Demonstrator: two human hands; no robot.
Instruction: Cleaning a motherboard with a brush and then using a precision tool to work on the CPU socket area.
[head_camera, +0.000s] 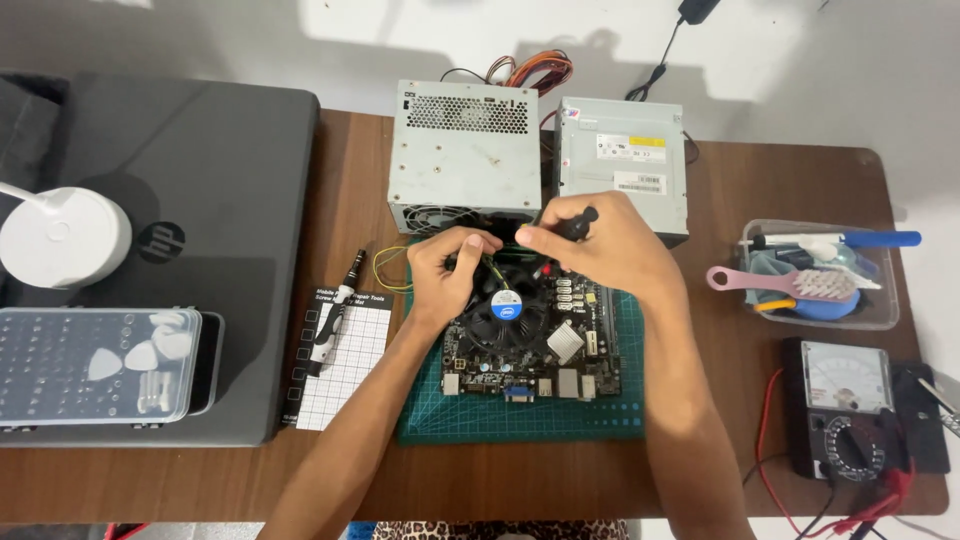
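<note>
— Brown wooden desk (760, 180) against a white wall, packed full. From the left I see a closed dark grey laptop (200, 180) with a round white lamp base (62, 237) and a clear plastic case of screwdriver bits (95, 365) on it, then a white gridded screw mat (345, 355) with a black precision screwdriver (335, 315) lying across it.

— And the hands?

— Both meet over the far edge of a green computer motherboard (530, 335) with a black round cooler fan (505, 310), which sits on a green cutting mat (520, 420) at the desk's middle. Left hand (450, 265) has its fingers curled together, pinching thin yellowish wires (392, 270). Right hand (600, 245) pinches a small black handle (578, 222) between thumb and fingertips.

— Any risk?

— I'd say a slip of that tool could scratch the board, or a tug could strain the wires. Behind stand a grey metal power supply box (465, 150) and a silver optical drive (622, 165); at right, a clear tray of brushes (820, 275) and a black analogue multimeter (845, 405).
</note>
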